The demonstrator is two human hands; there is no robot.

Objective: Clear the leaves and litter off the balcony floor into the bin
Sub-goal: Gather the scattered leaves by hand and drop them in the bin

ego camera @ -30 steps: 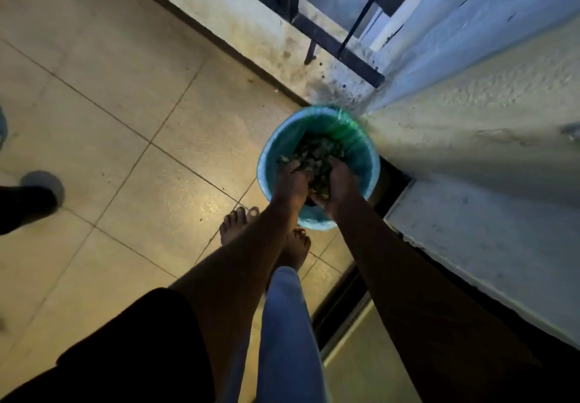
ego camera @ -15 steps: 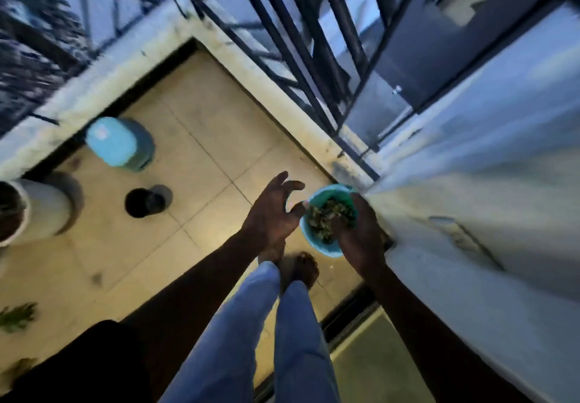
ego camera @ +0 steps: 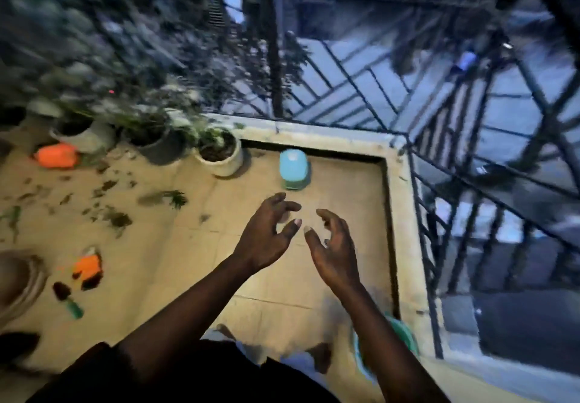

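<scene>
My left hand (ego camera: 266, 236) and my right hand (ego camera: 332, 245) hang side by side above the tiled balcony floor (ego camera: 345, 189), fingers spread and curled, holding nothing. The teal bin (ego camera: 403, 335) stands low at the right by the parapet, mostly hidden behind my right forearm; its contents are out of sight. Dark leaves and bits of litter (ego camera: 116, 217) lie scattered over the tiles to the left, with a green sprig (ego camera: 177, 197) nearer the middle.
Potted plants (ego camera: 219, 155) line the far edge by the railing (ego camera: 439, 214). A light blue container (ego camera: 293, 167) stands in the corner. Orange items (ego camera: 56, 155), (ego camera: 88, 266), a small green-handled tool (ego camera: 70, 304) and a round basin (ego camera: 18, 280) sit at the left.
Both hands have left the bin and risen, now empty and spread. The view has swung up and left, so the bin has dropped to the lower right and the littered floor shows.
</scene>
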